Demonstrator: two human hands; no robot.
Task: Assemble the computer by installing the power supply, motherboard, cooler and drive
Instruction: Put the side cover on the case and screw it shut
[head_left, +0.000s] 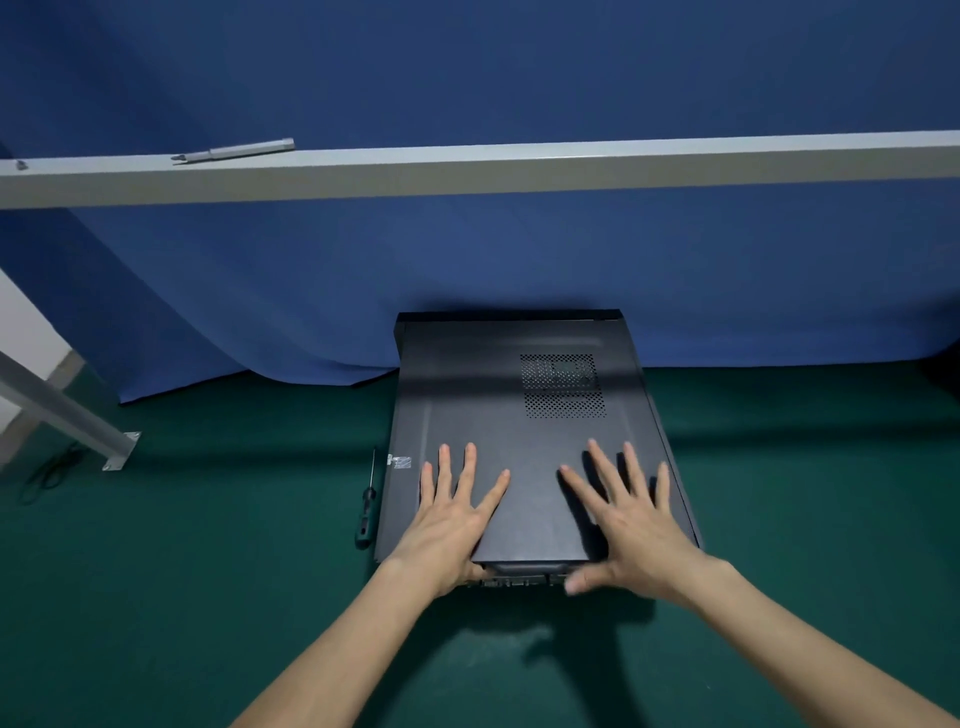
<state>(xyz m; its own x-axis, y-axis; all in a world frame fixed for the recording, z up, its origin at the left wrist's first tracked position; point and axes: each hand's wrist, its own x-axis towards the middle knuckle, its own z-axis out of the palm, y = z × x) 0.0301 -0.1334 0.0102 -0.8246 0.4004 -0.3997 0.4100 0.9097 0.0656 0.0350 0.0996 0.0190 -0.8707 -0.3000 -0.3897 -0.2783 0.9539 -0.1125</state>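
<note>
A black computer case (519, 395) lies flat on the green floor, its side panel facing up with a perforated vent (563, 385) toward the far right. My left hand (457, 514) rests flat on the panel's near left part, fingers spread. My right hand (631, 514) lies flat on the near right part, fingers spread, thumb hanging over the near edge. Neither hand holds anything. The case's inside is hidden by the panel; only a strip of rear ports shows under the near edge.
A screwdriver with a dark green handle (366, 512) lies on the floor just left of the case. A grey electric screwdriver (236, 151) rests on a grey metal beam (519, 169) above. A blue curtain (260, 291) hangs behind. A beam foot (122, 449) stands at left.
</note>
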